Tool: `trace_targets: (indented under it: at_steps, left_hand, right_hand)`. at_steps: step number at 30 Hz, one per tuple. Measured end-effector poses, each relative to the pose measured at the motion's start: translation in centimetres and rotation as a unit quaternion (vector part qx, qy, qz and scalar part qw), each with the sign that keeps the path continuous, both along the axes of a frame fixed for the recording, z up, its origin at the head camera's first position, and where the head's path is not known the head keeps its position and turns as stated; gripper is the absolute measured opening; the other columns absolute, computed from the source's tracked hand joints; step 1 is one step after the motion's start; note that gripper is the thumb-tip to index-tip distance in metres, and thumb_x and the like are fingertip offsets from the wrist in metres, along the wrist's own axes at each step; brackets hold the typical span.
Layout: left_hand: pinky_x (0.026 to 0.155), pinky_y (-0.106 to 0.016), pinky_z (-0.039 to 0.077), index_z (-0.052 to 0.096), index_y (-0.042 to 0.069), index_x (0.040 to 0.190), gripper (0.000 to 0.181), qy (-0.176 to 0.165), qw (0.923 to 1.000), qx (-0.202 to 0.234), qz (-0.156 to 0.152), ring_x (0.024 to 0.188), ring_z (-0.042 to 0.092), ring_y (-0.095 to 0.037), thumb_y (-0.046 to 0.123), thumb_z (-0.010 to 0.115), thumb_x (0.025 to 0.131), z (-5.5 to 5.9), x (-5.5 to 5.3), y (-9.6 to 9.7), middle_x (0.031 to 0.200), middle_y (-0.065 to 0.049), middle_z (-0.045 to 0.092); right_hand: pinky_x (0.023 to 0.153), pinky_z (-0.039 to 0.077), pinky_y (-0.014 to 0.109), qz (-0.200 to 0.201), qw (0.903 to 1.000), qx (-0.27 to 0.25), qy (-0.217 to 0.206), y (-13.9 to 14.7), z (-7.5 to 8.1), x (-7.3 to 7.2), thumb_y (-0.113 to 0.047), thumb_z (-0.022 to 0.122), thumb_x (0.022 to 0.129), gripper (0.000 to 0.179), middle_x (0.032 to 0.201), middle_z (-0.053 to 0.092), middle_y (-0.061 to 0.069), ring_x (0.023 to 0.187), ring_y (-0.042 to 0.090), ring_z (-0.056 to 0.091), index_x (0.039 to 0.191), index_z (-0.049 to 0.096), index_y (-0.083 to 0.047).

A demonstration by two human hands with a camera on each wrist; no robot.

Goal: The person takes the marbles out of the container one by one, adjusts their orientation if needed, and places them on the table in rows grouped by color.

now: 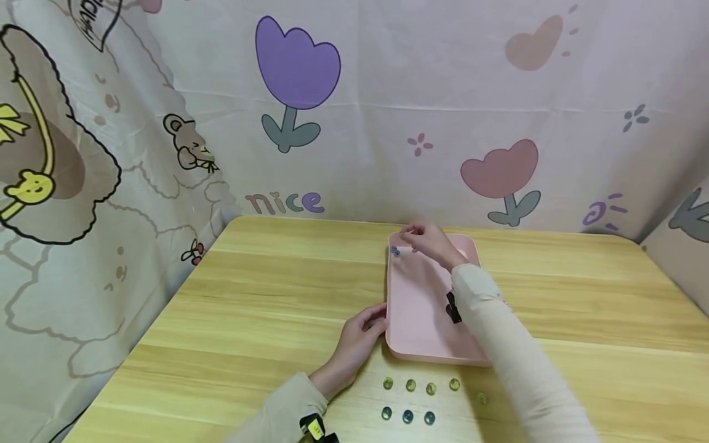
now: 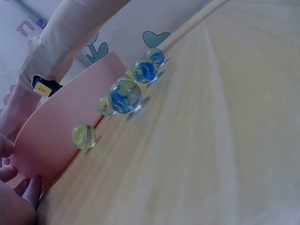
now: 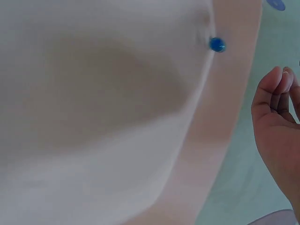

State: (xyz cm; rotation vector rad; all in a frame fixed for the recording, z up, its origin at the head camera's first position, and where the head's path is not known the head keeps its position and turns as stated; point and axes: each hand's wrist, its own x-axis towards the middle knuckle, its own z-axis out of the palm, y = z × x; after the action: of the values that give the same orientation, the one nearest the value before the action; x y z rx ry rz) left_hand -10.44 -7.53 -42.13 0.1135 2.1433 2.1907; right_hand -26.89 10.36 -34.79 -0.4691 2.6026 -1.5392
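Note:
A shallow pink tray [image 1: 429, 289] lies on the table. My left hand [image 1: 354, 344] rests against the outside of its left wall, fingers [image 2: 32, 190] touching it low down, none seen inside. Over the tray's far end is my right hand [image 1: 429, 241], its fingertips drawn together; whether something small sits between them is hidden. Close by, a blue marble [image 3: 217, 44] lies against the tray's inner wall, near the far left corner. In front of the tray stand yellow-green marbles [image 1: 410, 385] in a row, with blue-swirled marbles [image 1: 408, 416] in a nearer row.
A single yellow-green marble [image 1: 483, 399] lies to the right of the rows, beside the right sleeve. The wooden table [image 1: 288, 277] reaches back to a printed cloth [image 1: 376, 74] hanging behind it. A dark wrist strap [image 1: 454, 307] hangs over the tray.

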Motion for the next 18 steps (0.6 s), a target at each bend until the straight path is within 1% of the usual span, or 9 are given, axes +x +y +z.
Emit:
trace_targets:
  at_steps: [2, 5, 7, 10, 15, 18]
  left_hand:
    - [0.097, -0.032, 0.047, 0.053, -0.006, 0.132, 0.041, -0.001, 1.0000, 0.002, 0.000, 0.115, 0.056, -0.029, 0.010, 0.059, 0.095, -0.1, 0.0, 0.0, 0.125, -0.019, 0.059]
    - [0.097, -0.033, 0.048, 0.053, -0.007, 0.132, 0.041, -0.004, 1.0000, 0.005, -0.001, 0.116, 0.055, -0.030, 0.009, 0.059, 0.095, -0.1, 0.1, 0.1, 0.125, -0.020, 0.059]
    - [0.097, -0.033, 0.048, 0.053, -0.007, 0.132, 0.041, -0.006, 1.0000, 0.007, -0.002, 0.116, 0.055, -0.030, 0.009, 0.058, 0.095, -0.1, 0.1, 0.1, 0.125, -0.020, 0.059]
    - [0.096, -0.032, 0.048, 0.052, -0.007, 0.133, 0.042, -0.005, 1.0000, 0.007, -0.003, 0.115, 0.056, -0.030, 0.009, 0.059, 0.095, -0.2, 0.2, 0.1, 0.125, -0.020, 0.059]
    - [0.095, -0.030, 0.048, 0.053, -0.006, 0.132, 0.041, 0.002, 1.0000, 0.003, -0.002, 0.114, 0.056, -0.028, 0.010, 0.059, 0.094, -0.1, 0.1, 0.0, 0.124, -0.019, 0.060]
    - [0.096, -0.029, 0.048, 0.055, -0.005, 0.131, 0.041, 0.001, 1.0000, 0.002, 0.000, 0.113, 0.057, -0.027, 0.011, 0.060, 0.094, 0.0, 0.0, 0.0, 0.123, -0.017, 0.061]
  right_hand:
    - [0.082, 0.053, 0.046, -0.010, 0.9999, -0.001, -0.008, 0.1, -0.5, -0.1, -0.013, 0.057, 0.096, 0.028, 0.107, 0.061, 0.021, 0.088, 0.033, 0.058, 0.115, 0.062, 0.008]
    - [0.085, 0.053, 0.045, -0.025, 0.9993, -0.007, -0.029, 0.2, -1.3, -0.4, -0.012, 0.058, 0.096, 0.029, 0.114, 0.062, 0.023, 0.098, 0.036, 0.058, 0.116, 0.062, 0.008]
    - [0.087, 0.053, 0.042, -0.031, 0.9986, -0.012, -0.042, 0.1, -1.8, -0.5, -0.011, 0.059, 0.096, 0.029, 0.116, 0.062, 0.023, 0.102, 0.035, 0.059, 0.116, 0.062, 0.008]
    - [0.083, 0.055, 0.035, -0.041, 0.9979, -0.011, -0.048, -0.2, -2.4, -0.8, -0.009, 0.062, 0.094, 0.028, 0.115, 0.063, 0.022, 0.098, 0.029, 0.061, 0.115, 0.064, 0.009]
    - [0.070, 0.052, 0.024, -0.068, 0.9966, -0.010, -0.046, -0.8, -2.9, -0.9, -0.007, 0.065, 0.090, 0.027, 0.108, 0.067, 0.020, 0.080, 0.017, 0.059, 0.112, 0.066, 0.008]
    - [0.069, 0.049, 0.022, -0.072, 0.9960, -0.010, -0.053, -1.0, -3.2, -1.0, -0.009, 0.067, 0.090, 0.026, 0.104, 0.069, 0.017, 0.078, 0.015, 0.058, 0.110, 0.069, 0.006]
